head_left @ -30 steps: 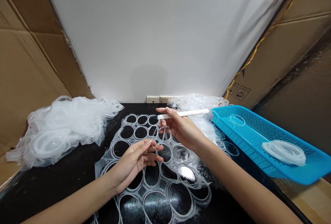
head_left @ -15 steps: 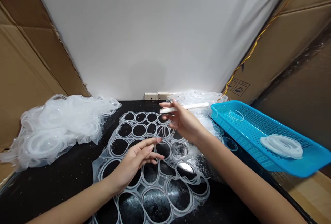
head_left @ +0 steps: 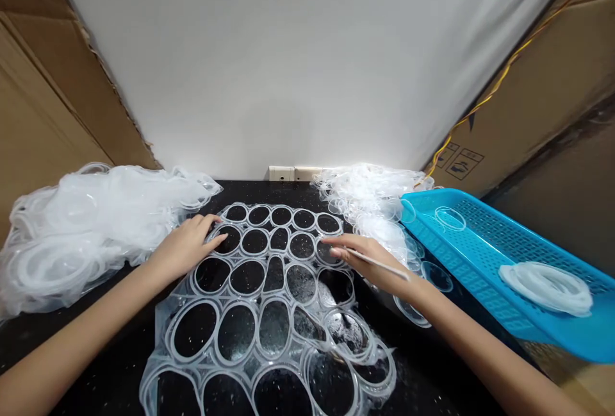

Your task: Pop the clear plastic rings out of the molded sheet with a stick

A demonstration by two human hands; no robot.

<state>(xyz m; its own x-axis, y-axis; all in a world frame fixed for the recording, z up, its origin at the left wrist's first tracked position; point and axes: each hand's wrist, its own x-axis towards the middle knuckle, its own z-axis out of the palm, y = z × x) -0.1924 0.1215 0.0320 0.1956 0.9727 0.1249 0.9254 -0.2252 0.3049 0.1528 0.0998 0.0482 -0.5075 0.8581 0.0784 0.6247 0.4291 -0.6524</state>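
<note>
A translucent sheet (head_left: 262, 297) with rows of large round holes lies on the black tabletop in front of me. My left hand (head_left: 188, 246) rests at its upper left edge, thumb and forefinger apart and touching the rim around the holes. On the opposite side, my right hand (head_left: 368, 261) is closed on a thin white stick (head_left: 379, 263), which slants back over the hand toward the wrist. The fingertips of this hand touch the sheet's upper right edge. At the lower right, the sheet is crumpled and partly folded over.
Bunched translucent sheets (head_left: 106, 224) are heaped at the left. Loose clear rings (head_left: 379, 204) pile up behind my right hand. A blue basket (head_left: 461, 262) at the right holds a stack of white rings (head_left: 548, 288). A white panel (head_left: 288, 70) and cardboard (head_left: 542, 115) enclose the table.
My left hand has moved left and away to the sheet's upper left edge. My right hand has come down to the right edge, and the white stick now points back toward the wrist.
</note>
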